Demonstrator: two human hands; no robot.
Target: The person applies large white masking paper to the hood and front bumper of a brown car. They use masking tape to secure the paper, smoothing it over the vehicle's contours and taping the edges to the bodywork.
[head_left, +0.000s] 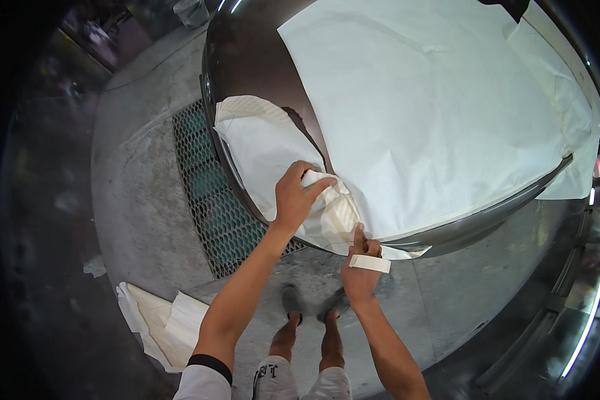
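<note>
White masking paper (260, 143) covers the near left corner of a dark brown car panel (247, 60). Its inner end is bunched up, with a cream taped strip along it. My left hand (295, 197) pinches this crumpled part between thumb and fingers. Close by on the right, my right hand (361, 270) reaches an extended index finger to the paper's edge, while its other fingers are curled. Across that hand lies a pale roll of masking tape (370, 264), seen edge-on. A larger white masking sheet (433, 120) spreads over the panel beyond both hands.
A metal floor grate (210, 193) with green beneath runs left of the car. Folded white paper (167, 320) lies on the concrete floor (140, 187) at lower left. A bucket-like container (191, 12) stands at the far left. Bright light strips (583, 327) line the right side.
</note>
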